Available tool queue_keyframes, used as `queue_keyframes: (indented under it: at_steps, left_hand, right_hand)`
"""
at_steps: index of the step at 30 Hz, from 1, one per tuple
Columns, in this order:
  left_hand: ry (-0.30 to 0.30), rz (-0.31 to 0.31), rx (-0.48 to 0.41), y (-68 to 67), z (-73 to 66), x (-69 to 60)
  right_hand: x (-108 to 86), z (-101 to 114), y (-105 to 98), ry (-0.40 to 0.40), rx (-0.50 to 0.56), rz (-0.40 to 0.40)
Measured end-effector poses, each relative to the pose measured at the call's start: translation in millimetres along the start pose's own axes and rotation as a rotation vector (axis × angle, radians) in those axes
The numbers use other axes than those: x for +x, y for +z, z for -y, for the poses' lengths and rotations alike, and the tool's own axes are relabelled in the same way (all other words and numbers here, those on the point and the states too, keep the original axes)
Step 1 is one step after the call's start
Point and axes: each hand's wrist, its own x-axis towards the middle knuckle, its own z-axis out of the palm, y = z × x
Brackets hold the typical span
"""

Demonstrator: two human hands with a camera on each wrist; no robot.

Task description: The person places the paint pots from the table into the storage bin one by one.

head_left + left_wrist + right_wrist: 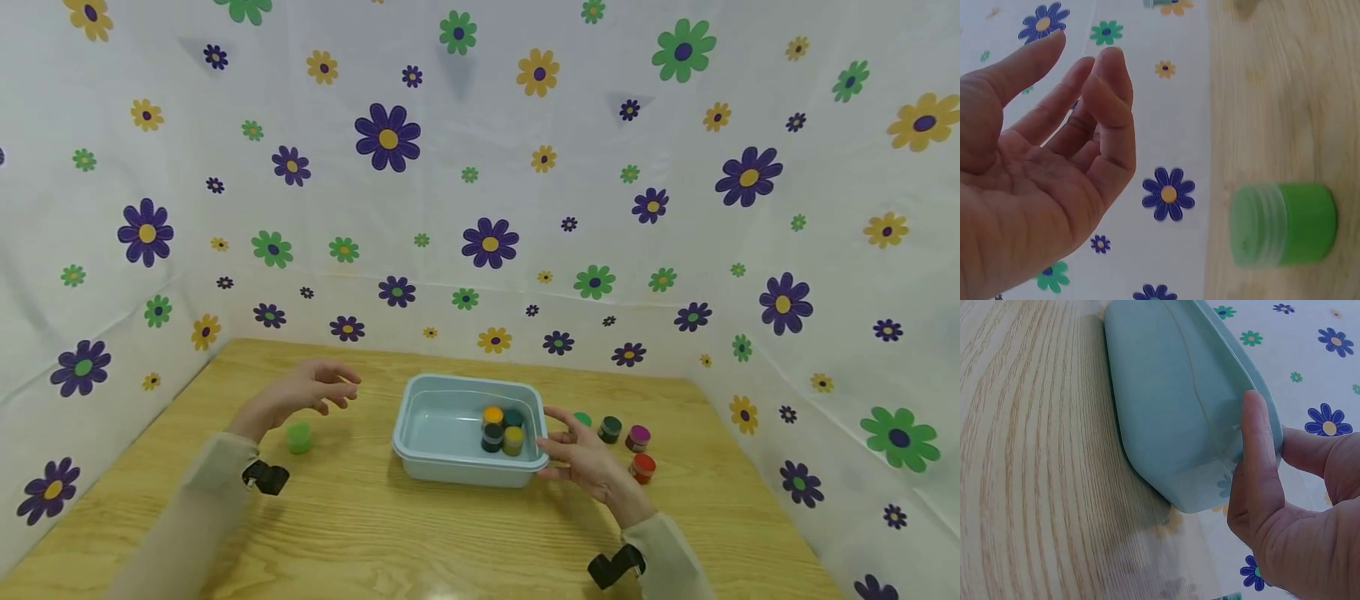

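A light blue plastic tub (468, 475) stands on the wooden table, with several small paint jars grouped at its right end, among them an orange-lidded jar (492, 415) and a yellow one (513, 440). My right hand (588, 462) grips the tub's right end at the rim; the right wrist view shows fingers (1260, 453) against its outer side. Left of the tub, my left hand (303, 393) is raised in the air with loosely bent fingers and nothing in them. Below it, a light green jar (1285, 225) with a clear lid is on the table.
Beyond my right hand are several more jars: a green one (582, 419) partly hidden, a dark green one (610, 429), a magenta one (638, 438) and a red one (642, 468). A flower-patterned white sheet (420, 192) surrounds the table's back and sides.
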Motion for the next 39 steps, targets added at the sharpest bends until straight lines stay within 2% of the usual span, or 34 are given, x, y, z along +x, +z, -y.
queue_keyframes:
  at_steps: [10,18,28,39]
  left_hand:
    - [-0.019,-0.011,-0.014,-15.2,21.9,-15.0]
    - [-0.053,-0.030,0.023,-26.0,38.3,-26.1]
    - [-0.121,0.114,0.002,-32.4,53.8,-30.6]
    - [-0.117,0.220,-0.026,-33.8,61.1,-29.5]
  right_hand:
    - [0.1,0,-1,0.005,0.001,-0.004]
    - [0.6,-2,0,0.006,0.004,-0.002]
    - [1.8,-2,-1,-0.001,-0.005,-0.001]
    - [1.7,-1,-2,0.004,0.002,-0.007]
